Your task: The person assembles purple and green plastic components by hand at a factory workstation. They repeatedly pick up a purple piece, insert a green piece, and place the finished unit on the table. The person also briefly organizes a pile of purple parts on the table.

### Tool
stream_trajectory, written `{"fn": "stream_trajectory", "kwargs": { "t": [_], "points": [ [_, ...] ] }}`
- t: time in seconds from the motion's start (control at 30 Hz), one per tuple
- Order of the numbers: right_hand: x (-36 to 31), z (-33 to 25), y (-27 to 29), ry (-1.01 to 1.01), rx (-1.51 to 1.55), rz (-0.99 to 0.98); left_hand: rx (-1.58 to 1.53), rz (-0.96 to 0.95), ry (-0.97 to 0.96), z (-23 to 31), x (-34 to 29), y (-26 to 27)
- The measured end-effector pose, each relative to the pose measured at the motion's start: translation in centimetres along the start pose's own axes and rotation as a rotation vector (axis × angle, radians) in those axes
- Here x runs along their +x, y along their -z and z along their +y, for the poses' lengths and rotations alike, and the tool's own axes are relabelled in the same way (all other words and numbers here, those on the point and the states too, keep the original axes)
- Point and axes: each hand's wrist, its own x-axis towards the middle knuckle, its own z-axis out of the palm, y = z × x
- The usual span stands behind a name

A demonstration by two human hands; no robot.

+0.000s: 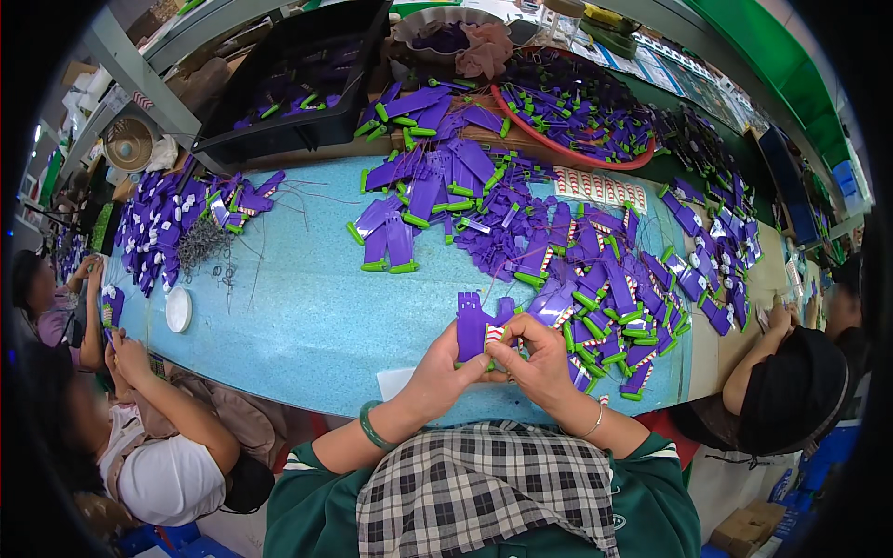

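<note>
We record one black tray (298, 137), upper left; right of it, one pale bowl (403, 32) with pink cloth (484, 51) at its rim; one round red basket (595, 166); one small white dish (179, 309); one cardboard box (749, 528), lower right.

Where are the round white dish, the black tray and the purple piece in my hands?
Round white dish (179, 309), head view: middle of its surface.
Black tray (279, 139), head view: its near wall.
Held purple piece (471, 327), head view: its flat face.
</note>
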Motion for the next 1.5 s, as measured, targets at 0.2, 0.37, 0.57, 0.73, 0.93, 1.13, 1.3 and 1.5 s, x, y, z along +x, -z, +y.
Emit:
{"fn": "stream_trajectory", "kwargs": {
  "t": [0.2, 0.37, 0.57, 0.73, 0.93, 1.13, 1.3, 1.5],
  "points": [
    [0.4, -0.9, 0.5, 0.297, -0.235, 0.086, 0.067, -0.09, -0.035, -0.7, -0.2, 0.4],
    [0.5, -1.0, 0.9, 0.409, -0.337, 0.08, 0.141, -0.094, -0.106, -1.1, -0.5, 0.3],
    [1.0, -0.6, 0.5, 0.071, -0.131, -0.126, -0.073, -0.143, -0.018, -0.7, -0.6, 0.6],
    [1.5, -1.8, 0.9, -0.093, -0.029, -0.442, -0.352, -0.182, 0.33, -1.1, 0.2, -0.5],
    [0.7, -0.4, 1.5, -0.297, 0.435, -0.386, -0.202, -0.376, 0.407, -1.9, 0.8, 1.2],
    [1.9, -2.2, 2.4, -0.316, 0.612, -0.291, 1.097, 0.06, -1.126, 2.5, 0.1, 1.8],
    [2.1, -2.3, 1.9, -0.381, 0.547, -0.404, 1.513, -0.014, -1.358, 3.8, -0.2, 2.3],
    [2.2, -2.4, 1.3, -0.418, 0.583, -0.343, 1.525, -0.113, -1.482, 2.4, -0.1, 2.7]
  ]
}}
